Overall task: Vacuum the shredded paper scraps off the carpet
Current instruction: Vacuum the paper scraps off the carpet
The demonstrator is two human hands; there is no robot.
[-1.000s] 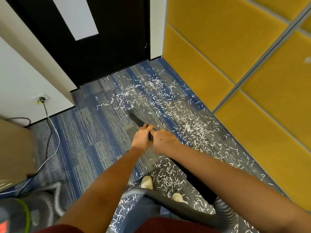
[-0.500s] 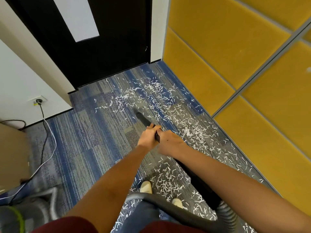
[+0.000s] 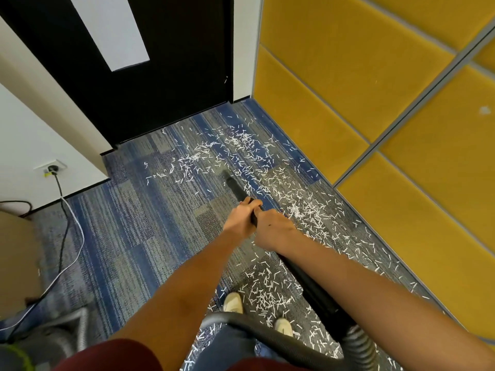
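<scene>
Far left of the wand, the vacuum [image 3: 18, 354] sits blurred in the lower corner, its cord [image 3: 62, 199] running up to an outlet [image 3: 52, 168]. It is probably parked there so the hose [image 3: 267, 334], which loops in front of the person's legs to the wand's rear end, has slack. The carpet [image 3: 134, 223] left of the wand is almost bare of scraps. The left hand [image 3: 241, 219] wraps the wand [image 3: 235, 187] on its forward part. The right hand [image 3: 273, 231] clasps it just behind, touching the left. This two-handed hold likely steers the tip and presses it down. The wand slants away from the person toward the door [image 3: 160, 76], its tip low on or just above the carpet, at the near edge of a dense patch. The scraps [image 3: 305, 210] lie beyond the tip, thickly just right of the wand, and around the shoes [image 3: 233, 302] near its rear end. They thin out toward the yellow panels [image 3: 375, 116] far right of the wand. Most of the litter remains, so the job looks early. The band along the panels will likely need the tip angled into the edge.
</scene>
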